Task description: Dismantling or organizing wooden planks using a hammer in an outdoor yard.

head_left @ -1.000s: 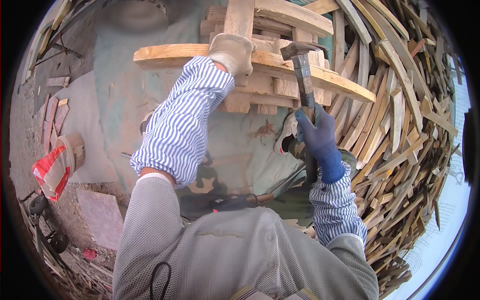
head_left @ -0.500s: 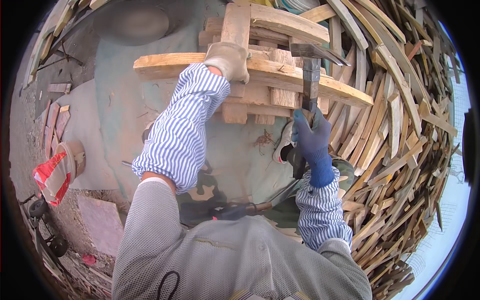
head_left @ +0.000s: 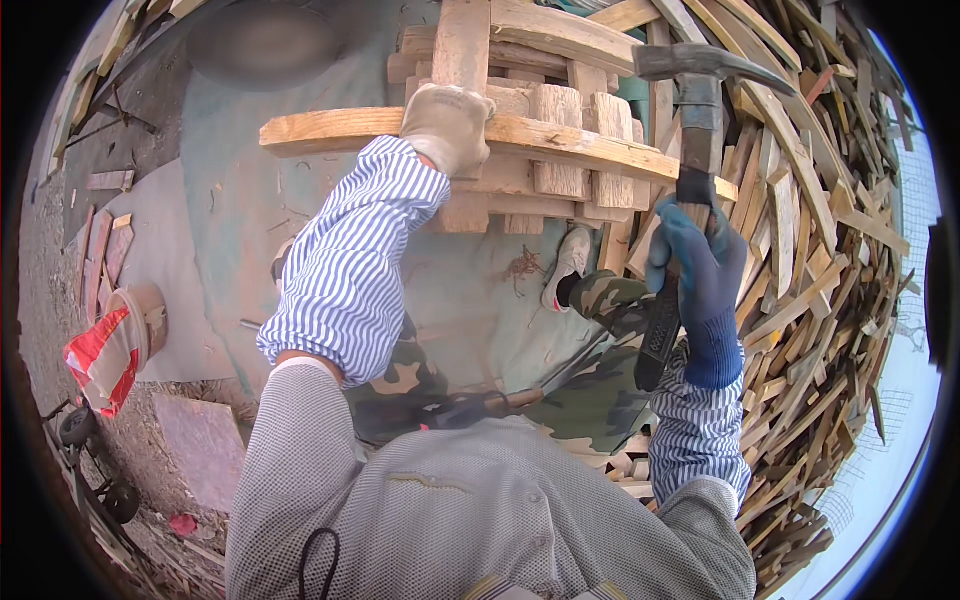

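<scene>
In a pale work glove, my left hand (head_left: 448, 128) is closed round a long wooden strip (head_left: 570, 138). The strip lies across a stack of wooden blocks (head_left: 560, 105), beside an upright wooden board (head_left: 462, 50). My right hand (head_left: 705, 255), in a blue glove, grips a claw hammer (head_left: 700, 120) by its dark handle. The hammer is raised over the strip's right part, its head to the upper right of the stack. Whether it touches the wood I cannot tell, though it seems apart. My left fingers are partly hidden behind the glove's back.
A large pile of loose wood strips (head_left: 800, 400) fills the right side. At the left stand a bucket (head_left: 150, 320) and a red and white bag (head_left: 105, 360). A green sheet (head_left: 250, 200) covers the ground, and my shoe (head_left: 570, 265) rests near the stack.
My right hand has moved to the right with the hammer, which now appears larger and higher. My left hand stays on the strip, barely shifted.
</scene>
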Demonstrator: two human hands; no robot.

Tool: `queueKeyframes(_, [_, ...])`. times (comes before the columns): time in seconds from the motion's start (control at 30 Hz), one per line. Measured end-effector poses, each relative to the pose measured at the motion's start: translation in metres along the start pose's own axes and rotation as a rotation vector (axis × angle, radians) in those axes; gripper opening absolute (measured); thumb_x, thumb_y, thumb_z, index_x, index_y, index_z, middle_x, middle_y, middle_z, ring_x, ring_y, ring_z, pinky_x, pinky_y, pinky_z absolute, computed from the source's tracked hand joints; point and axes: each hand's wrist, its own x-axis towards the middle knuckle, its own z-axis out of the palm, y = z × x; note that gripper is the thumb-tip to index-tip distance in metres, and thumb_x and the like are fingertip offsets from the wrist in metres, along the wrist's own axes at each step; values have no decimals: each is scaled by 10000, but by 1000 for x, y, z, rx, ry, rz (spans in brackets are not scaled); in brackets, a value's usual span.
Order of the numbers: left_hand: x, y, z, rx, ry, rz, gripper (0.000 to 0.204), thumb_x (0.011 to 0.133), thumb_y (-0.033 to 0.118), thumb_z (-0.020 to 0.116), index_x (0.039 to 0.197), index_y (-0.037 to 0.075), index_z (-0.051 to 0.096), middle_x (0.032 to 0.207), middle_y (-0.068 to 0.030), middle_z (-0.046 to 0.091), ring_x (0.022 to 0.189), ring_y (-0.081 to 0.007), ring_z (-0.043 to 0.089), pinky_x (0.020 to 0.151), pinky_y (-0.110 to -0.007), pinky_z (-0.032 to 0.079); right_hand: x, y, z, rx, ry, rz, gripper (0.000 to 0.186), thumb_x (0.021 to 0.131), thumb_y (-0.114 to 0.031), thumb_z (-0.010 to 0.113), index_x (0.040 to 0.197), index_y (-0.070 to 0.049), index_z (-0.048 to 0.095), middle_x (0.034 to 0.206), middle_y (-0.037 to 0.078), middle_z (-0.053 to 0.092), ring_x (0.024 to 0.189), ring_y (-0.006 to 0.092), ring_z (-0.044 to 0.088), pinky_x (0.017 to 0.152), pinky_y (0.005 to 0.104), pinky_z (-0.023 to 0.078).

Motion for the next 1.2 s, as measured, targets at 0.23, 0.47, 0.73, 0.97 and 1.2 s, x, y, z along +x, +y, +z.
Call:
queueKeyframes(0.23, [4,4,-2,-24,4,19,393,747,301,771,1093,115,742,1088,-84,744,1073,-255,694,968,-388,513,9,33,1,-138,1,5,316,975,-209,574,1094,81,610,596,38,560,466,118,537,455,260,417])
queueKeyframes(0.47, [1,0,-2,-28,-48,-20,376,780,305,760,1107,122,740,1121,-72,738,1114,-245,674,977,-383,500,5,-34,-1,-131,3,-59,284,972,-183,578,1092,72,613,638,60,604,473,113,541,454,259,410])
queueKeyframes(0.73, [2,6,-4,-39,-31,15,374,764,298,769,1094,122,745,1087,-84,743,1085,-253,684,963,-386,511,22,53,23,-500,-242,346,281,969,-227,634,1083,29,604,665,35,592,565,102,583,538,277,494])
queueKeyframes(0.97, [0,-4,-28,-87,-256,-45,573,746,424,809,1209,98,719,1160,-129,735,1101,-281,691,954,-408,542,-16,22,-12,-380,91,-228,334,940,-164,649,1202,40,618,788,86,667,612,118,615,570,283,530])
queueKeyframes(1.2, [-17,-72,-1,35,68,-168,745,807,576,748,1394,138,613,1245,-135,703,1257,-273,603,1098,-397,444,-29,-1,-24,12,-190,272,264,877,-100,659,1061,87,635,744,93,665,588,150,640,530,281,520])
